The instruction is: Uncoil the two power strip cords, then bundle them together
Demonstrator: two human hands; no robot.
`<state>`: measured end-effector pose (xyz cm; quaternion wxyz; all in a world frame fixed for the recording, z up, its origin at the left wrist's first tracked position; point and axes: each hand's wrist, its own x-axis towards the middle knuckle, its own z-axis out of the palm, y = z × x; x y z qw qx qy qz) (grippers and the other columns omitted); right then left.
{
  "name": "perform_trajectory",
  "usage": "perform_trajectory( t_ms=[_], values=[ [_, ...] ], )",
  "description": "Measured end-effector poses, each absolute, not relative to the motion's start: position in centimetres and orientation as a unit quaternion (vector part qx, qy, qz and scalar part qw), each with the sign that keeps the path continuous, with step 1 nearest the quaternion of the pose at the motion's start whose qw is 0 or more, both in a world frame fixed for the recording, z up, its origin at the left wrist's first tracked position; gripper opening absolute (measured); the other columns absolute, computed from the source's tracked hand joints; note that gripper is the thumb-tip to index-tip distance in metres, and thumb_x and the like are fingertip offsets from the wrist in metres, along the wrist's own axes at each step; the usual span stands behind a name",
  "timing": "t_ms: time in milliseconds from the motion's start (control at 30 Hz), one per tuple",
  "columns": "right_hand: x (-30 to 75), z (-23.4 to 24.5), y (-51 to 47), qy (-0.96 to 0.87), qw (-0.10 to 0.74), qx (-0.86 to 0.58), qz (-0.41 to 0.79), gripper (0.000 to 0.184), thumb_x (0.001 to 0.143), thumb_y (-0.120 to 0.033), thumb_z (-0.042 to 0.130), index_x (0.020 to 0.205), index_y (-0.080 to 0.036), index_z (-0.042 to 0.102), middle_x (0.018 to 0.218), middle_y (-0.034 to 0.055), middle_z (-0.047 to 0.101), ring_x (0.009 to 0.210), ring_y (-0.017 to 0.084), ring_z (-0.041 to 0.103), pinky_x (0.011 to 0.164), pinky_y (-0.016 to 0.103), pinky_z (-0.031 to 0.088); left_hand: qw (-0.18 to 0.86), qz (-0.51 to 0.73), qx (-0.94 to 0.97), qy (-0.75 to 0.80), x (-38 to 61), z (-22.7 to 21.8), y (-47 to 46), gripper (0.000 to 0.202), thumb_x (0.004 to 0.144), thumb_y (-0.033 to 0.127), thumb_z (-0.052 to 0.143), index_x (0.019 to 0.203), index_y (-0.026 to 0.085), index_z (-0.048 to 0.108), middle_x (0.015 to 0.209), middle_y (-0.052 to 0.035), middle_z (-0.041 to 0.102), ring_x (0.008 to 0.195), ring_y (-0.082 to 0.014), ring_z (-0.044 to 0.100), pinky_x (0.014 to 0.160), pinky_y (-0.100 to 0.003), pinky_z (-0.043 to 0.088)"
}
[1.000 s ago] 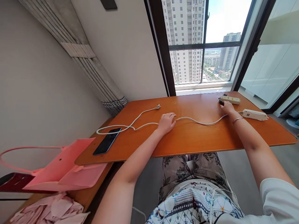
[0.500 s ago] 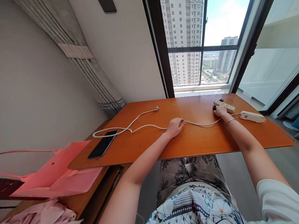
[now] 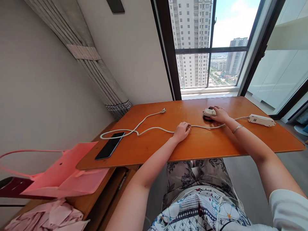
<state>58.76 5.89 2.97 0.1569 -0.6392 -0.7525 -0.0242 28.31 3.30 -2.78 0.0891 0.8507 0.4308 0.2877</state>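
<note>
My left hand [image 3: 182, 131] rests on the tabletop, its fingers curled round a long white cable [image 3: 156, 128]. That cable leads right to a white power strip [image 3: 261, 120] and left, in a loop, to its plug [image 3: 163, 110]. Farther back, my right hand [image 3: 219, 115] is closed on a second, cream power strip [image 3: 209, 112], part of which is hidden under the fingers. Black cord [image 3: 206, 119] is bunched beneath and around this strip. The white cable passes under my right forearm.
A dark phone [image 3: 109, 148] lies at the left of the orange-brown table [image 3: 149, 149], with the cable loop across its top end. Below the left edge are a pink bag [image 3: 64, 173] and crumpled pink cloth [image 3: 48, 216]. A window stands behind the table.
My right hand has moved left across the table with the cream power strip and its black cord, turning the strip. My left hand stays on the white cable. The view has shifted slightly.
</note>
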Motion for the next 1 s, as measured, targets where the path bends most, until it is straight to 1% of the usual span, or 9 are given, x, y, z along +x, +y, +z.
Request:
perform_trajectory(
  t_ms=[100, 200, 300, 467, 567, 667, 800, 900, 1000],
  values=[
    [59.8, 2.7, 6.5, -0.734, 0.114, -0.669, 0.018, 0.072, 0.082, -0.039, 0.071, 0.146, -0.014, 0.049, 0.142, 0.0205, 0.057, 0.127, 0.036, 0.057, 0.105, 0.046, 0.045, 0.094, 0.297, 0.848, 0.429, 28.3, -2.9, 3.4, 0.023, 0.093, 0.030, 0.052, 0.107, 0.020, 0.067, 0.109, -0.0105, 0.070, 0.106, -0.0265, 0.063, 0.098, -0.045, 0.050],
    [59.7, 2.5, 6.4, -0.730, 0.125, -0.672, 0.019, 0.059, 0.087, -0.041, 0.066, 0.138, -0.013, 0.056, 0.137, 0.0204, 0.060, 0.124, 0.034, 0.059, 0.102, 0.043, 0.047, 0.110, 0.307, 0.843, 0.428, 28.2, -3.1, 3.7, 0.024, 0.093, 0.030, 0.052, 0.109, 0.019, 0.066, 0.107, -0.0104, 0.070, 0.105, -0.0261, 0.064, 0.098, -0.046, 0.051],
    [58.8, 2.6, 5.7, -0.734, 0.151, -0.662, 0.012, 0.059, 0.090, -0.044, 0.062, 0.141, -0.015, 0.053, 0.137, 0.0183, 0.059, 0.126, 0.031, 0.058, 0.105, 0.039, 0.046, 0.143, 0.329, 0.827, 0.433, 28.2, -3.1, 4.1, 0.024, 0.092, 0.027, 0.053, 0.110, 0.017, 0.065, 0.105, -0.0102, 0.070, 0.102, -0.0242, 0.065, 0.097, -0.044, 0.053],
    [57.2, 3.8, 4.2, -0.755, 0.273, -0.596, 0.020, 0.056, 0.088, -0.043, 0.065, 0.138, -0.016, 0.057, 0.129, 0.0164, 0.063, 0.120, 0.031, 0.061, 0.103, 0.042, 0.047, 0.180, 0.377, 0.792, 0.444, 28.7, -2.5, 4.6, 0.032, 0.090, 0.027, 0.058, 0.120, 0.017, 0.060, 0.118, -0.0120, 0.066, 0.096, -0.0204, 0.067, 0.094, -0.041, 0.055],
    [56.1, 4.6, 3.3, -0.756, 0.359, -0.545, 0.041, 0.060, 0.085, -0.045, 0.067, 0.136, -0.017, 0.057, 0.127, 0.0158, 0.063, 0.115, 0.030, 0.062, 0.100, 0.043, 0.050, 0.200, 0.394, 0.776, 0.450, 29.5, -1.9, 4.5, 0.052, 0.087, 0.035, 0.065, 0.134, 0.018, 0.051, 0.131, -0.0155, 0.059, 0.100, -0.0218, 0.067, 0.094, -0.042, 0.056],
    [55.0, 5.4, 2.0, -0.753, 0.434, -0.491, 0.064, 0.064, 0.082, -0.050, 0.069, 0.135, -0.017, 0.057, 0.127, 0.0156, 0.063, 0.112, 0.030, 0.063, 0.098, 0.044, 0.051, 0.214, 0.415, 0.767, 0.440, 30.4, -1.3, 4.1, 0.074, 0.081, 0.041, 0.073, 0.145, 0.020, 0.041, 0.149, -0.0204, 0.044, 0.106, -0.0237, 0.067, 0.093, -0.042, 0.057],
    [54.1, 6.5, 0.1, -0.740, 0.495, -0.447, 0.088, 0.068, 0.080, -0.058, 0.070, 0.134, -0.018, 0.059, 0.126, 0.0145, 0.063, 0.112, 0.028, 0.062, 0.097, 0.043, 0.052, 0.140, 0.423, 0.789, 0.423, 30.8, -0.1, 3.2, 0.059, 0.082, 0.038, 0.072, 0.134, 0.021, 0.051, 0.163, -0.0201, 0.024, 0.120, -0.0293, 0.062, 0.103, -0.048, 0.052],
    [54.4, 7.1, -1.1, -0.720, 0.530, -0.436, 0.105, 0.070, 0.079, -0.063, 0.070, 0.134, -0.021, 0.059, 0.128, 0.0131, 0.063, 0.113, 0.028, 0.062, 0.096, 0.044, 0.053, 0.071, 0.417, 0.811, 0.404, 30.3, 1.0, 2.5, 0.045, 0.087, 0.036, 0.065, 0.128, 0.021, 0.053, 0.163, -0.0188, 0.025, 0.136, -0.0349, 0.050, 0.110, -0.052, 0.045],
    [55.3, 7.5, -1.9, -0.691, 0.564, -0.434, 0.129, 0.072, 0.079, -0.067, 0.069, 0.136, -0.025, 0.057, 0.132, 0.0112, 0.063, 0.114, 0.027, 0.062, 0.095, 0.045, 0.054, 0.023, 0.431, 0.821, 0.375, 29.8, 1.2, 2.0, 0.046, 0.091, 0.033, 0.057, 0.134, 0.024, 0.046, 0.162, -0.0185, 0.029, 0.143, -0.0340, 0.043, 0.113, -0.055, 0.039]
  ],
)
